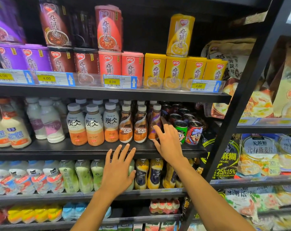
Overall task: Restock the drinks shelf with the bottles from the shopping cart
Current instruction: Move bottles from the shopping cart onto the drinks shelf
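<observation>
The middle drinks shelf (84,150) carries rows of bottles. Two brown Nescafe bottles (125,125) stand side by side, and a purple-and-brown coffee bottle (155,120) stands just right of them. My right hand (169,140) reaches up to that purple bottle with straight spread fingers that touch its lower side; it holds nothing. My left hand (118,169) hangs open with spread fingers in front of the shelf edge, below the Nescafe bottles, and is empty. The shopping cart is out of view.
Grey-capped latte bottles (93,129) and white milk bottles (46,124) fill the shelf's left. Cartoon cans (194,133) stand right of my right hand. Porridge cans (174,72) sit on the shelf above. More bottles (154,174) line the shelf below. A black upright (241,100) borders the right.
</observation>
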Demonstrator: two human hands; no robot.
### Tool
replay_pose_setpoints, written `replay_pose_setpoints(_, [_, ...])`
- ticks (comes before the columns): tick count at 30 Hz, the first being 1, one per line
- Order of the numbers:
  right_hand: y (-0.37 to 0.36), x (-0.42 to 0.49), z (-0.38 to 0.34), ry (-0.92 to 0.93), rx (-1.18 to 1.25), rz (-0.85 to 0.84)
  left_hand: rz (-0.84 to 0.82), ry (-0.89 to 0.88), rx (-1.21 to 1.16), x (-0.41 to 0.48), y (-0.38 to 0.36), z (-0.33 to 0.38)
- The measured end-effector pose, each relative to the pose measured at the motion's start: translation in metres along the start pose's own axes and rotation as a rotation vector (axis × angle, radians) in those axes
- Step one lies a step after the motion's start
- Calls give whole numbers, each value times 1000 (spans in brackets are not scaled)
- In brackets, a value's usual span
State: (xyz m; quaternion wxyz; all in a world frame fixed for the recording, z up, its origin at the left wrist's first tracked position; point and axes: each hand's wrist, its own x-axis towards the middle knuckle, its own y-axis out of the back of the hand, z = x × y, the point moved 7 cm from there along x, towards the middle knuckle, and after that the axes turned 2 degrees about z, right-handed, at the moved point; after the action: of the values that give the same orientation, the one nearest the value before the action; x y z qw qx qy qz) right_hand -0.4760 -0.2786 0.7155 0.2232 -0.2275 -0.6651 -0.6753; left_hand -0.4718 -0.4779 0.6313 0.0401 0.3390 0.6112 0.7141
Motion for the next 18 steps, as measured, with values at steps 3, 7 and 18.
replay_pose_setpoints(3, [4, -14, 5, -28, 41, 28, 19, 3, -60, -2, 5, 3])
replay_pose_setpoints(7, [24, -63, 21, -85, 123, 123, 79, -124, -195, -12, 7, 37])
replay_pose_setpoints(18, [65, -333, 166, -622, -136, -43, -174, -647, -447, -35, -79, 244])
